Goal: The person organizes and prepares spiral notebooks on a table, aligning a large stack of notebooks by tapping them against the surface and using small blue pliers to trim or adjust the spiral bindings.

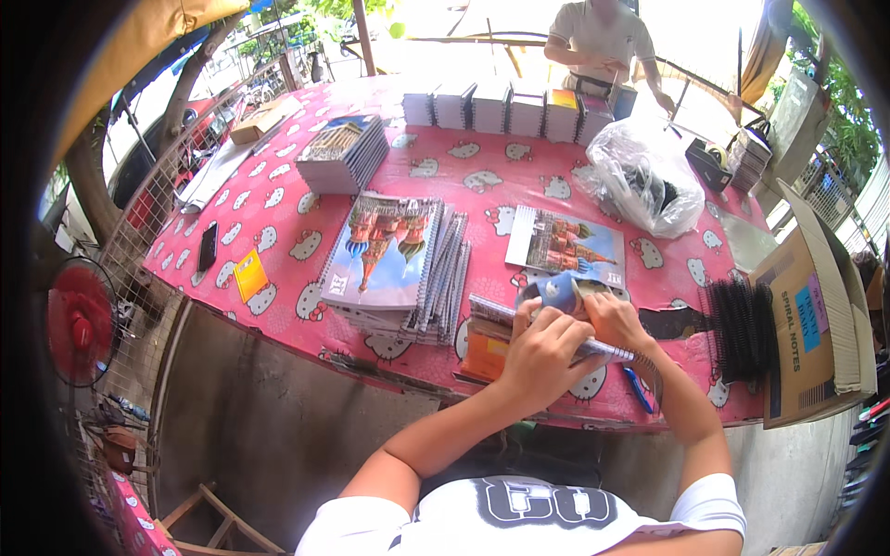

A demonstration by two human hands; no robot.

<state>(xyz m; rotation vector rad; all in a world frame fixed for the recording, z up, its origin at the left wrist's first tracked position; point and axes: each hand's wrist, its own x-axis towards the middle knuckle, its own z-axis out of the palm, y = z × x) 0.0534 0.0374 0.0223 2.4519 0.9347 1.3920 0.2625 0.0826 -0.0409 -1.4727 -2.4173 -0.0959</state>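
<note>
Near the front edge of the table I hold a spiral notebook with a bluish cover, tilted and partly hidden by my fingers. My left hand is closed on its near side, next to the wire spiral. My right hand grips the notebook from the right, fingers bent over it. Part of the coil hangs down beside my right forearm. Just left of my hands lies an orange item under a grey-edged pad. Beyond them, a loose cover sheet with colourful domes lies flat.
Stacked spiral notebooks stand left of centre, with another stack behind. A clear plastic bag, black coils and a cardboard box occupy the right. A blue pen lies near the edge. A person stands across the table.
</note>
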